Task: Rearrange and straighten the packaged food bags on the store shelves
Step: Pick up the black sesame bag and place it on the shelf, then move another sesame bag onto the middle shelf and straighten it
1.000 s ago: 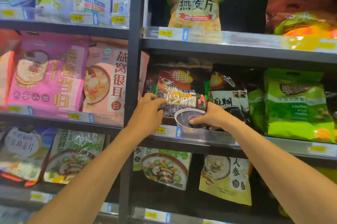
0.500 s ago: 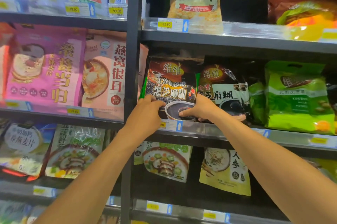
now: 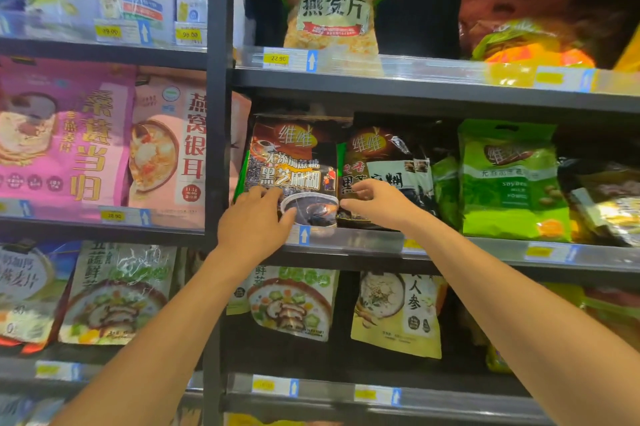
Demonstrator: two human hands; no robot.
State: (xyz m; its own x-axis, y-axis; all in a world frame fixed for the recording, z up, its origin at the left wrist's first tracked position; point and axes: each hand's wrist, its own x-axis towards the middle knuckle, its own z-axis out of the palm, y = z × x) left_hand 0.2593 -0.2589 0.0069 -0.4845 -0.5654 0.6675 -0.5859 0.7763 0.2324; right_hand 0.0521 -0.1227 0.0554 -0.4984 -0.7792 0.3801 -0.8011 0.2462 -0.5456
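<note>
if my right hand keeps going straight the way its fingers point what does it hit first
Probably the left dark sesame bag: the right hand points left along the second dark bag beside it, fingers almost at its edge.

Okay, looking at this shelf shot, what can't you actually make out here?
All in the head view:
- Lower left corner of the front black sesame bag: covered by the left hand.
- Second sesame bag: its bottom sits behind the right hand.
- Red and orange bags on the upper shelf: too blurred to read.
- Price tags at right: glare, digits illegible.
</note>
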